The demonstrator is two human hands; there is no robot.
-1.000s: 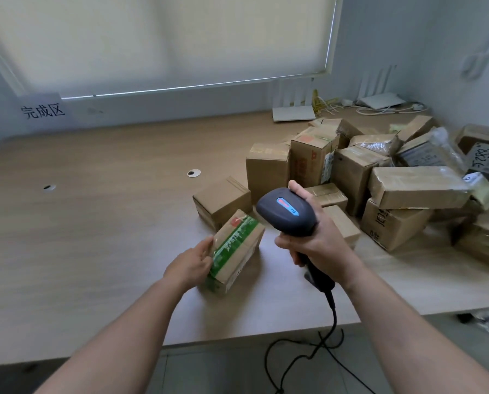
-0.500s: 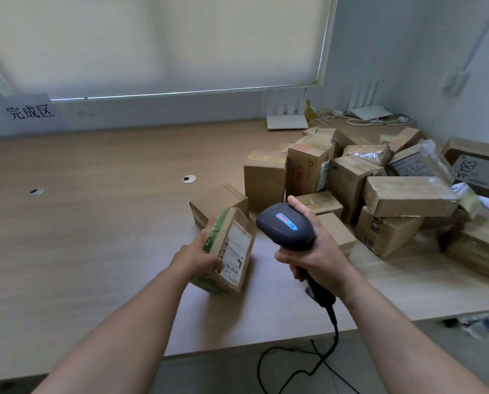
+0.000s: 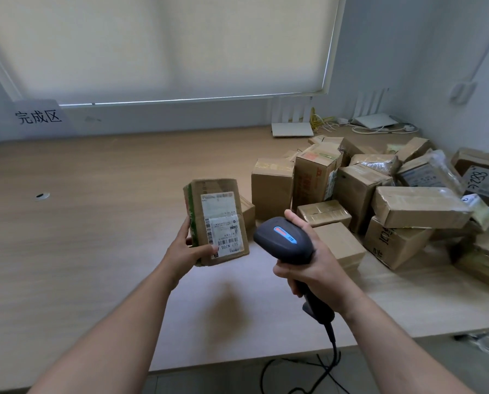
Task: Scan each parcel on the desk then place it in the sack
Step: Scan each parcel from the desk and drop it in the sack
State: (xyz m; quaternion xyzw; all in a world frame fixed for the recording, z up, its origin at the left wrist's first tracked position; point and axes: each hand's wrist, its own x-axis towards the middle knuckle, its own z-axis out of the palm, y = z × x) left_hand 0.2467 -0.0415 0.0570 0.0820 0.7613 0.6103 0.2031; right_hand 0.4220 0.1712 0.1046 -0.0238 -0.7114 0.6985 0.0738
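left hand [image 3: 187, 251]: fingers curl round parcel [image 3: 216, 221], held off the desk [image 3: 81, 223], label turned up for reading | right hand [image 3: 308, 268]: fingers wrap scanner [image 3: 284, 240], aimed just right of the left thumb | pile [image 3: 379, 200]: unscanned, beyond right fingers | sack: unseen

Soft window [image 3: 163, 46] backlight, edges bowed by wide-angle.

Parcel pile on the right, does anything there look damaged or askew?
Yes. The pile is a jumble: boxes lean on each other, one long box lies tilted across others, and a torn plastic-wrapped parcel looks crumpled.
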